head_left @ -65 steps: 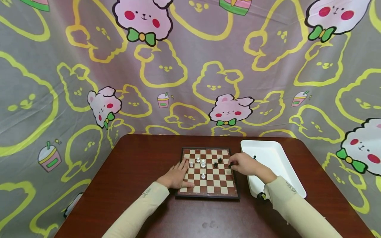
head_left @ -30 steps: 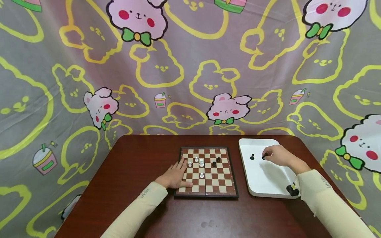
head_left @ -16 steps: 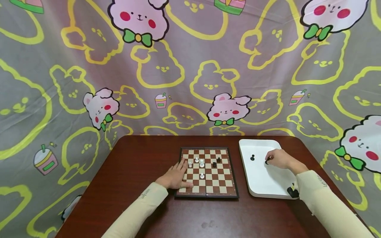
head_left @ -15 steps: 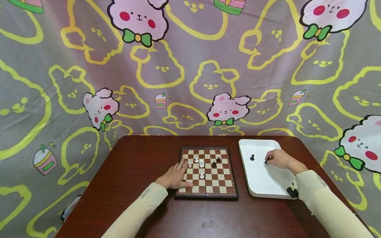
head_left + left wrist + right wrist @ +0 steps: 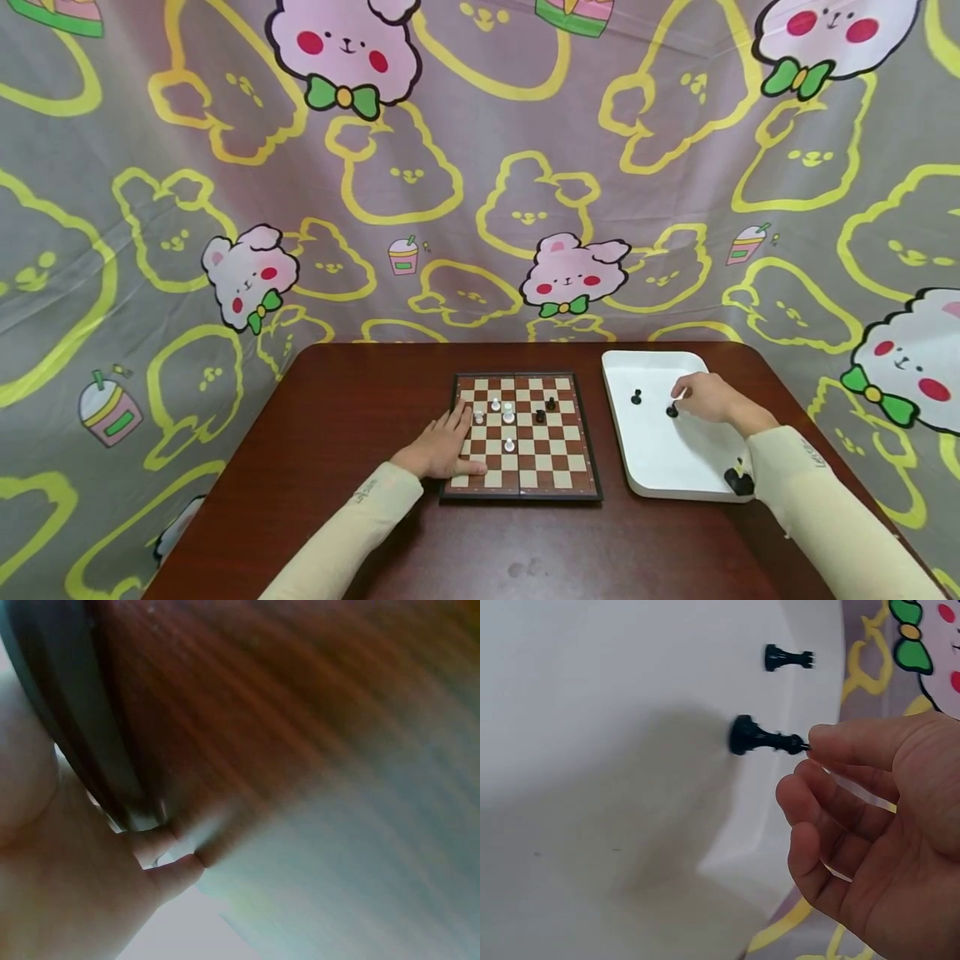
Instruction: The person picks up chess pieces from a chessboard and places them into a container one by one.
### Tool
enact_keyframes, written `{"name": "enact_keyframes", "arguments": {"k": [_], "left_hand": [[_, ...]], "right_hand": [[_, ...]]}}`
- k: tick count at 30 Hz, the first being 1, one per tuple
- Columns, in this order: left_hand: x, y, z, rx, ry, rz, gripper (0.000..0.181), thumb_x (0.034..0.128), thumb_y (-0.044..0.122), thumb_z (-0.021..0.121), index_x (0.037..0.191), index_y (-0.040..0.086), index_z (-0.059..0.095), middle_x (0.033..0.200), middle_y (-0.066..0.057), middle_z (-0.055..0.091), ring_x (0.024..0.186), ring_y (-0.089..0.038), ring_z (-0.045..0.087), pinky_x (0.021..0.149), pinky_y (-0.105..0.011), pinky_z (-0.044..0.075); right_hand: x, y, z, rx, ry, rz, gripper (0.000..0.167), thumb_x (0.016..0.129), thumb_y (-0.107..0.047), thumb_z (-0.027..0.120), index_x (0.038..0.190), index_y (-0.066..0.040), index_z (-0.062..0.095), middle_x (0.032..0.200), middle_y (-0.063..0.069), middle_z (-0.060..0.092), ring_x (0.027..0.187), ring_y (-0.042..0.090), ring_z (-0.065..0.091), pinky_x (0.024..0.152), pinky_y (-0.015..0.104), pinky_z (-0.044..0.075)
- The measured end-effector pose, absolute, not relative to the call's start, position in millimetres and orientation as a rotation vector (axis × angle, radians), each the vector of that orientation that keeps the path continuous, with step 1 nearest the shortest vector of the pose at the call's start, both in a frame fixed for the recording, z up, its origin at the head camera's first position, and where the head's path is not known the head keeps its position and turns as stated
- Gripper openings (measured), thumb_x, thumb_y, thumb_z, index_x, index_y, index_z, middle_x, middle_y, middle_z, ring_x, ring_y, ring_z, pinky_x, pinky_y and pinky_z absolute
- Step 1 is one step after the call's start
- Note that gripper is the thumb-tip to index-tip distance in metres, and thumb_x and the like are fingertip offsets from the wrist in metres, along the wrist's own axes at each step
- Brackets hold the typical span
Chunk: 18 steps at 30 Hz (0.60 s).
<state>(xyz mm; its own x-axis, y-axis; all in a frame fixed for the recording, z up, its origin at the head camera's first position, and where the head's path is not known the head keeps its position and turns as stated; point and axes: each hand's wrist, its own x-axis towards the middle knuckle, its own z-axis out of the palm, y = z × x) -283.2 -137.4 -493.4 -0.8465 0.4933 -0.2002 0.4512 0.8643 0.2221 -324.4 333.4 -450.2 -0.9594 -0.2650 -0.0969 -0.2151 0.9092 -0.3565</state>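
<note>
The right hand (image 5: 708,397) pinches the tip of a tall black piece (image 5: 742,735). They were by the right edge of the chess board (image 5: 547,462); now they're in the white tray (image 5: 652,458), so that piece is off the board. Another black piece (image 5: 637,397) stands near the tray's left edge. The left hand (image 5: 441,446) lies flat, fingers straight, on the board's left edge.

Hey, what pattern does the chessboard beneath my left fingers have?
The chessboard has a checkered pattern of brown and cream squares, clearest in the head view.
</note>
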Motion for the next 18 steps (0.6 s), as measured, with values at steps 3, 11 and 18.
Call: {"name": "enact_keyframes", "arguments": {"k": [3, 11, 18], "left_hand": [[-283.5, -137.2, -494.3, 0.713, 2.784, 0.245, 0.108, 0.081, 0.071, 0.051, 0.152, 0.002, 0.008, 0.157, -0.017, -0.004, 0.139, -0.039, 0.015, 0.106, -0.054, 0.024], [-286.3, -137.5, -496.3, 0.714, 2.787, 0.225, 0.11, 0.0798, 0.073, 0.051, 0.152, 0.002, 0.008, 0.157, -0.017, -0.003, 0.14, -0.037, 0.013, 0.106, -0.054, 0.024], [-286.9, -138.2, -497.6, 0.705, 2.782, 0.229, 0.11, 0.0797, 0.074, 0.05, 0.152, 0.002, 0.008, 0.157, -0.017, -0.003, 0.14, -0.037, 0.013, 0.106, -0.054, 0.024]], "right_hand": [[-322.0, 332.8, -442.8, -0.37, 2.94, -0.564, 0.013, 0.085, -0.006, 0.063, 0.094, 0.001, 0.068, 0.079, 0.004, 0.063, 0.07, 0.018, 0.055, 0.06, 0.034, 0.045], [-320.6, 326.1, -434.0, -0.414, 2.939, -0.579, 0.013, 0.085, -0.007, 0.063, 0.093, 0.001, 0.068, 0.078, 0.003, 0.063, 0.068, 0.017, 0.055, 0.059, 0.034, 0.044], [-320.5, 305.1, -429.1, -0.571, 2.982, -0.584, 0.01, 0.083, -0.006, 0.064, 0.09, 0.0, 0.069, 0.073, 0.0, 0.062, 0.063, 0.013, 0.052, 0.059, 0.033, 0.043]]}}
